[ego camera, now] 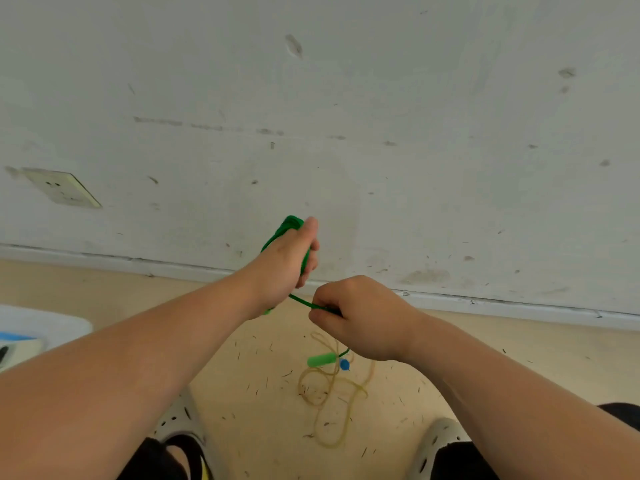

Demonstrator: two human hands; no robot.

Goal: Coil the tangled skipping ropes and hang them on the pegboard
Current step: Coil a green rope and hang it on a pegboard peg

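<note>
The left grip [289,261] is curled round a bundle of green rope [285,228], whose loops stick out above its thumb. One strand runs from under it to the right grip [360,320], just beside and lower, which pinches it tight. Below the right grip are a green handle [322,359] and a pale yellow rope [332,393] tangled on the floor [242,341].

Both hands [291,261] [356,320] grip a green rope [300,300] above a tangled yellow rope [332,393].
</note>
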